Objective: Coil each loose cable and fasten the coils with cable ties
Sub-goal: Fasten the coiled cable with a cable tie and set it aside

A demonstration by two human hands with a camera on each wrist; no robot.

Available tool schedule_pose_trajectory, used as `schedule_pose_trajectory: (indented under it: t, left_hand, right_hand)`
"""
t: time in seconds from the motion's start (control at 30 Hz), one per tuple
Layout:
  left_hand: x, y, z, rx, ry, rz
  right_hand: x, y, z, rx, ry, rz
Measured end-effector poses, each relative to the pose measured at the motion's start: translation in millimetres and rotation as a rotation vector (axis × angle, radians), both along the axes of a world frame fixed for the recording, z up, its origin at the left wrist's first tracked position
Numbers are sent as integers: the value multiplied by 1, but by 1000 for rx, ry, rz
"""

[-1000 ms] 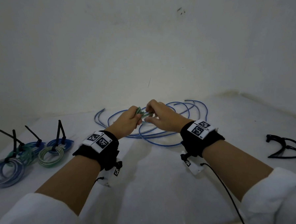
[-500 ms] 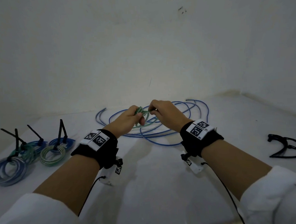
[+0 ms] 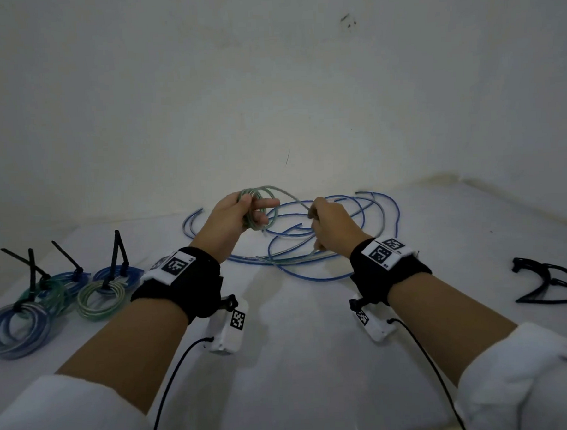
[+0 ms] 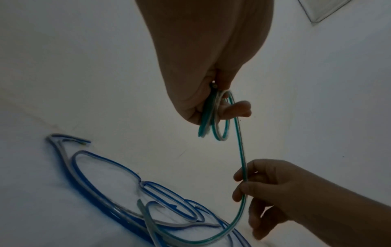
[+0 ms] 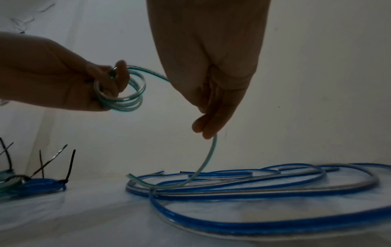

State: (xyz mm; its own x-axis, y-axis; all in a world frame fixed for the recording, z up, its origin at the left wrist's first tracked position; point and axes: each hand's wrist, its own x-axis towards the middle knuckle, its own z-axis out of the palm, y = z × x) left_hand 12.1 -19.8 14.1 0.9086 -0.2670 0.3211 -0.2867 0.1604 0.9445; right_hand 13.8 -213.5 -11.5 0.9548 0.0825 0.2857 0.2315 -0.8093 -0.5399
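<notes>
A white table (image 3: pixel 299 362) stands against a plain white wall (image 3: pixel 203 87) that bears a few small dark marks; the black wrist straps, white camera units and white sleeves are the person's gear

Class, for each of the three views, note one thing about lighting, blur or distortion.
Head view: dim, and the wide lens bows the table's far edge. Left wrist view: the left hand fills the top, soft and close. Right wrist view: the right hand is backlit against the pale wall, and the near blue cable looks smeared.
</notes>
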Motion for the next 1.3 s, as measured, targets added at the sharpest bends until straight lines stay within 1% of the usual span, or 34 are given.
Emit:
schedule_pose_trajectory:
  t: [0.07, 0.17, 0.23, 0.33, 0.43, 0.5, 0.63, 0.73, 0.8, 0.83, 0.9, 0.93, 1.03, 1.1, 1.2, 1.23, 1.3]
  left_hand:
    - [-2, -7, 2, -34, -20, -37]
    - [-2, -16, 1, -71, -47, -15]
    - [0, -20, -1, -67, -63, 33]
    - [3, -25, -4, 15, -138, 122]
    - [6, -28, -9, 142, -231, 224]
    - [8, -26, -15, 262, -301, 269]
    - [13, -20, -24, 563, -461, 308]
    - [18, -16, -29, 699, -528, 327]
    - [19, -12, -31, 765, -493, 306]
    - [18, -10, -32, 800, -471, 278]
    - [15, -8, -33, 821, -428, 169]
    - [12, -8, -32, 812, -396, 110]
    - [8, -9, -28, 824, -288, 11]
    - [8, -8, -28, 866, -270, -7]
    - [9, -4, -28, 925, -267, -9]
    - [8, -4, -27, 889, -254, -17]
    - [4, -2, -22, 718, -225, -7]
  right_hand:
    - [-1, 5, -1, -59, 24, 57]
    - [-1, 12, -3, -151, -23, 119]
    - [2, 15, -2, -162, -68, 122]
    - [2, 16, -3, -152, -114, 67]
    - [2, 16, -4, -206, -176, 5]
    - [2, 18, -4, -212, -196, 15]
    - [-2, 21, -1, -204, -196, 135]
    - [-7, 24, 3, -277, -218, 235]
    - [-9, 26, 5, -266, -236, 272]
    - [-9, 26, 5, -223, -252, 268]
    - [-8, 23, 8, -141, -315, 234]
    - [-7, 21, 9, -139, -349, 214]
    - [-4, 17, 9, -206, -410, 200]
    - [-2, 16, 8, -267, -422, 235]
    - [-2, 13, 7, -324, -381, 281]
    - [-2, 10, 6, -318, -360, 280]
    - [-3, 5, 4, -289, -310, 263]
